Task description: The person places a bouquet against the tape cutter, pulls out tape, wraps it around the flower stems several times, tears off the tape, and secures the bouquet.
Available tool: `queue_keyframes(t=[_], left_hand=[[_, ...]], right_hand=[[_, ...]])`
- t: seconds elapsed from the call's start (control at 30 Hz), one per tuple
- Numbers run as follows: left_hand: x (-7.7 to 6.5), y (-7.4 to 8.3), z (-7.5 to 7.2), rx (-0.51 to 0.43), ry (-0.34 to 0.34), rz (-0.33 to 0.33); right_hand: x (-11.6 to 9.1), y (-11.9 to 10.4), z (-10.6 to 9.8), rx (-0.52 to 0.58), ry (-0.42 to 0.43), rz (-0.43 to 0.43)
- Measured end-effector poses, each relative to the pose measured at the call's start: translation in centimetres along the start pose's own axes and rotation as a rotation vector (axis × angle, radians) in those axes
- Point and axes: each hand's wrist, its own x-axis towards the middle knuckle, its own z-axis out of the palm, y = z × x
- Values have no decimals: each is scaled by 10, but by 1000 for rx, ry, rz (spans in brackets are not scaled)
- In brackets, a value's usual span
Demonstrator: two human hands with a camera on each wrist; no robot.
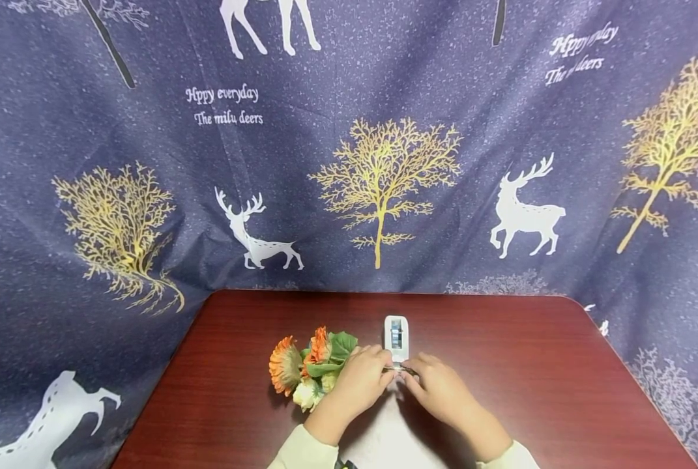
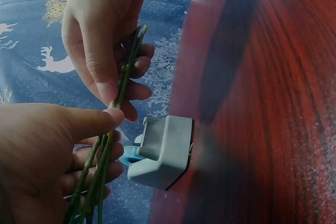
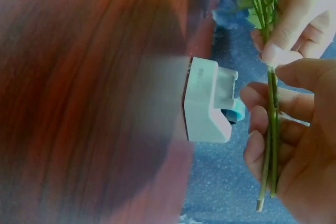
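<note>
Flowers [image 1: 305, 372] sit bunched low in the frame, left of middle. Next, fingers of the left hand [image 1: 360, 381] pinch green stems [image 2: 123, 85]; gathering looks done. A white tape holder [image 1: 396, 337] stands lower middle. Rightmost, the right hand's fingers pinch the stems too; whether they're taped yet, I can't tell.

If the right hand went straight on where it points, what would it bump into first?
Probably the white tape dispenser, though the right hand might pass over it; height is unclear here.
</note>
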Motion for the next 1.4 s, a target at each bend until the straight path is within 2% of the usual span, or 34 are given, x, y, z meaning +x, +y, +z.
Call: queue_keyframes(t=[0.3,0.57,0.87,1.1,1.4], left_hand=[[-1,-1,4,60,69,32],[-1,1,5,106,102,19],[0,5,-3,70,62,-19],[0,8,-9,42,79,-16],[3,13,-15,91,-57,-27]], right_hand=[[2,5,4,12,-17,-43],[1,4,9,-5,79,-76],[1,4,10,-24,147,-81],[3,4,11,-46,181,-90],[2,3,15,-45,195,-76]])
